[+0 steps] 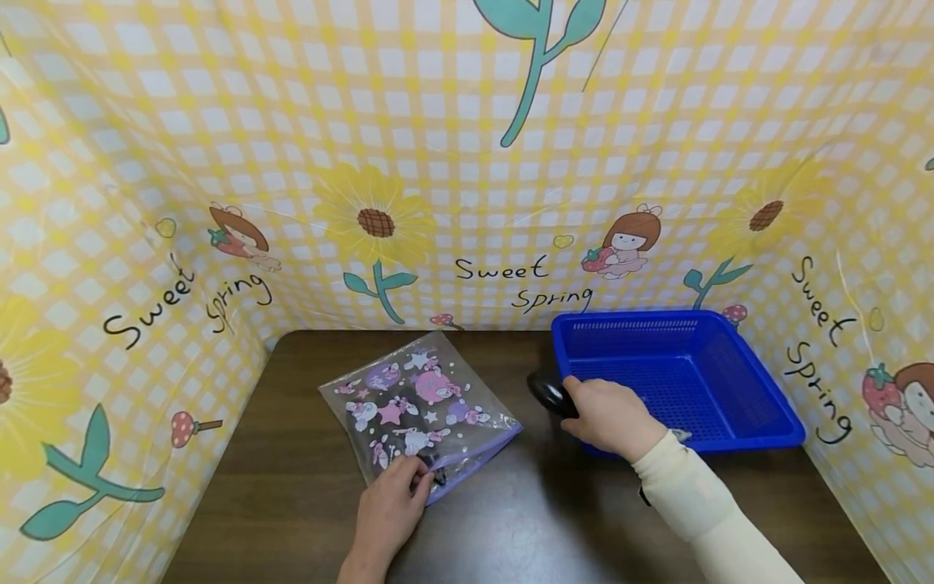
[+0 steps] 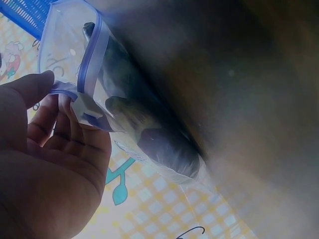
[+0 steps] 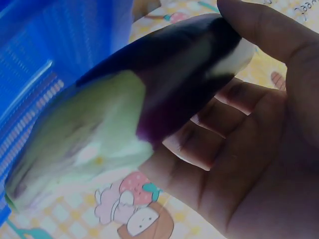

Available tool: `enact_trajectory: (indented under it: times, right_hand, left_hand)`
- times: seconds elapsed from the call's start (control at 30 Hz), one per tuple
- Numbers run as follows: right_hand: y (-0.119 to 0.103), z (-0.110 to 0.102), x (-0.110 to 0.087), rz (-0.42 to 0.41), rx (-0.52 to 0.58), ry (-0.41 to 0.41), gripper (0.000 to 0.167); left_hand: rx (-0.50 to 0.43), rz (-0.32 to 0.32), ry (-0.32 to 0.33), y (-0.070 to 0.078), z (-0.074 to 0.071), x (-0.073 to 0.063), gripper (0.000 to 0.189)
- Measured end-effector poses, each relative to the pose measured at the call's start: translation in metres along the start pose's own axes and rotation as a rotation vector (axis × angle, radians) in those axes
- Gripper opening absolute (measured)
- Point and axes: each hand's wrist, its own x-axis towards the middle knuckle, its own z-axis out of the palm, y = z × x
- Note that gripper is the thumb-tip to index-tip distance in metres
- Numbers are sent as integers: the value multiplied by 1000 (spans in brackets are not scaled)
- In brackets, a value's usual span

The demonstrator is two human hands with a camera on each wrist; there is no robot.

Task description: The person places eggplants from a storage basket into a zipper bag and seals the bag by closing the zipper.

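Observation:
A dark purple eggplant (image 1: 549, 396) with a pale green cap (image 3: 94, 134) is in my right hand (image 1: 606, 414), its end gripped between thumb and fingers. It is held above the table at the basket's left side. My left hand (image 1: 394, 507) pinches the purple zip edge of a clear printed zip bag (image 1: 438, 389). In the left wrist view, the bag's mouth (image 2: 92, 55) is parted near the fingers. Dark eggplant-like shapes (image 2: 169, 149) lie inside the bag; the print partly hides them in the head view.
A blue perforated plastic basket (image 1: 751, 365) stands at the back right of the brown wooden table (image 1: 277, 454). Something small and whitish (image 1: 680, 435) shows at its front rim, too small to tell. A yellow checked cloth (image 1: 467, 219) hangs around the table.

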Motion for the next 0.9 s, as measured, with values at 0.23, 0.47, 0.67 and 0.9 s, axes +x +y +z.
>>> enact_trajectory:
  times: [0.23,0.47,0.67,0.9]
  right_hand:
    - [-18,14,0,-39,25,16,32]
    - [-33,26,0,-77,77,4,34]
    - [-40,44,0,-112,99,0,39]
    - [-51,68,1,-129,108,-33,39]
  left_hand:
    - [-4,-4,-3,0,0,0,19]
    - [5,-16,-20,-1,-1,0,18]
    - [7,2,-7,-2,0,0,19]
    - [-1,-9,-19,-2,-1,0,18]
